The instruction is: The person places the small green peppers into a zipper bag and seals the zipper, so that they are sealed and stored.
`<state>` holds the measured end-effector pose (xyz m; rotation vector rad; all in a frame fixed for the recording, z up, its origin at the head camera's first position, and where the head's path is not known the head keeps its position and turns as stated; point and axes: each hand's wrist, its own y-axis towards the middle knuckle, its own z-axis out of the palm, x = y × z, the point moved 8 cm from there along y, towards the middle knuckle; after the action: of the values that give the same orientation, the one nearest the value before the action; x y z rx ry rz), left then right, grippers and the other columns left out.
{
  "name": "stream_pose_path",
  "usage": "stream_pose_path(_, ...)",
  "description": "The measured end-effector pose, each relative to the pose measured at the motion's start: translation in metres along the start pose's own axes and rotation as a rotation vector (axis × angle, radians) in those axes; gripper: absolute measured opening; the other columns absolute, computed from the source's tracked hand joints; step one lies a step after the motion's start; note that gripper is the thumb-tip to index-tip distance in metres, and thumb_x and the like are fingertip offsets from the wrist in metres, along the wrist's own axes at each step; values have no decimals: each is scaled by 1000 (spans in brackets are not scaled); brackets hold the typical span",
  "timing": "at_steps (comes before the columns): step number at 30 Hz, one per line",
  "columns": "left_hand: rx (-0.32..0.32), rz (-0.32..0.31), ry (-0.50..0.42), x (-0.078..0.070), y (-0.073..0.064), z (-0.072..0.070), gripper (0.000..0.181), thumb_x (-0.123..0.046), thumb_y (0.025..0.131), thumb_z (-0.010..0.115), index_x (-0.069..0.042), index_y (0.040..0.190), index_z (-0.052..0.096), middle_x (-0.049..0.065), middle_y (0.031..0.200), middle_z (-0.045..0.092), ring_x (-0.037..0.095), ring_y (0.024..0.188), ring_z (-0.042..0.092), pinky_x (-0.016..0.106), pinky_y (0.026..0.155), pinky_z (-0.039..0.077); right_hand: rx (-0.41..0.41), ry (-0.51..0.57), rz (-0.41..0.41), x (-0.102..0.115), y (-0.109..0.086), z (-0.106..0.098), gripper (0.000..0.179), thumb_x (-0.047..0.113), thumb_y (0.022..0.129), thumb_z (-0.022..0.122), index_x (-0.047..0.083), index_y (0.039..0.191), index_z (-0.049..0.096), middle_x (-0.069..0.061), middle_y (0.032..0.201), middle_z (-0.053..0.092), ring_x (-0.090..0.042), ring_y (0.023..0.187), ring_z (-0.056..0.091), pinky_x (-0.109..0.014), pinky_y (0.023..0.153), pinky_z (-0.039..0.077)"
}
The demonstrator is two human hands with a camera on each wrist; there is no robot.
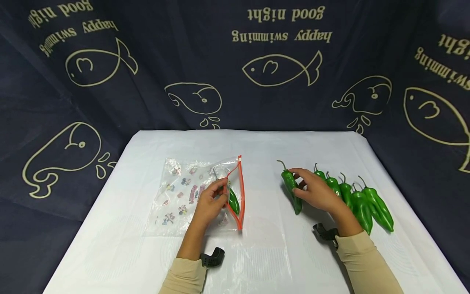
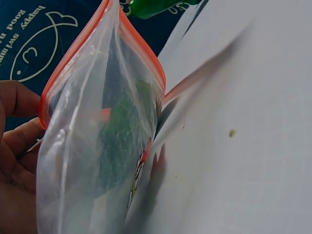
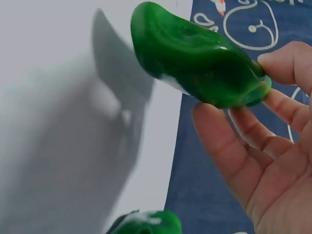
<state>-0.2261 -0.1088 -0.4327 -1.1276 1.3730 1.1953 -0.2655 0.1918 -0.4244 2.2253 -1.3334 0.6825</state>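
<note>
A clear zip bag [image 1: 161, 212] with small cartoon prints and a red-orange zip edge [image 1: 242, 192] lies on the table, its mouth spread toward the right. My left hand [image 1: 210, 204] pinches the upper side of that mouth. Inside the bag a green pepper [image 1: 233, 201] shows through the opening; in the left wrist view it is a blurred green shape [image 2: 124, 131] behind the plastic. To the right of the bag, my right hand [image 1: 318, 191] holds another green pepper [image 3: 190, 53] between thumb and fingers, its curved stem pointing away in the head view.
Several green peppers [image 1: 361, 208] lie in a row to the right of my right hand, partly behind it. A white cloth [image 1: 249, 269] covers the table. Dark fabric [image 1: 227, 49] with fish and whale drawings hangs behind the far edge. Each wrist wears a black camera mount [image 1: 213, 258].
</note>
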Motion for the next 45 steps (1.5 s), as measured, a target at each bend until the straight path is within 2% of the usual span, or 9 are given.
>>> stream_pose_path(4,4,5,-6,0,0,0,44,13,89,55,9,133,57,28,139,50,47,105,58,22,61,55,-26,30,-2,7,6,5,59,7,89,68,8,143,47,-14,123,58,-23,91,63,-37,71,53)
stream_pose_path(11,1,9,10,-2,-1,0,44,13,89,55,9,132,57,28,138,50,46,106,58,24,62,56,-71,101,7,21,17,17,58,6,88,67,9,142,46,-13,118,58,-21,90,63,-36,71,53)
stream_pose_path(20,-3,1,-5,-2,0,-1,45,13,88,55,9,133,56,26,135,53,47,106,58,21,60,54,-88,263,19,38,36,40,60,6,89,66,11,144,44,-13,121,59,-20,88,63,-36,70,55)
stream_pose_path(23,-11,19,-14,7,3,-2,44,12,88,55,8,132,57,27,134,53,43,105,59,21,60,54,-76,339,47,42,42,51,59,6,90,64,11,144,43,-13,121,57,-22,87,63,-35,68,56)
stream_pose_path(27,-17,31,-11,12,4,-2,44,13,88,56,8,132,58,28,134,53,40,103,61,21,60,55,-50,405,72,49,48,66,59,5,88,64,11,144,44,-13,120,56,-22,85,64,-35,68,57)
stream_pose_path(30,-11,14,-6,3,1,0,44,14,88,55,9,132,57,26,134,53,42,105,60,22,61,56,-27,440,75,55,51,75,58,5,88,64,11,143,44,-13,119,56,-20,84,65,-34,68,56)
stream_pose_path(37,0,20,17,-5,-2,0,43,13,89,56,10,132,56,24,134,54,43,107,59,23,63,57,27,518,100,64,58,95,55,7,90,65,12,141,45,-13,120,56,-17,85,68,-31,69,55)
stream_pose_path(41,2,27,10,-5,-2,0,44,12,89,57,10,133,56,26,134,54,43,105,59,23,63,57,45,531,113,66,59,103,53,9,91,66,10,140,46,-15,119,57,-18,86,68,-32,69,56)
stream_pose_path(45,16,31,5,-6,-2,1,44,11,90,57,10,134,55,28,136,51,41,104,59,22,63,56,66,497,137,66,58,110,51,13,92,67,10,139,47,-14,117,58,-16,82,67,-33,67,56)
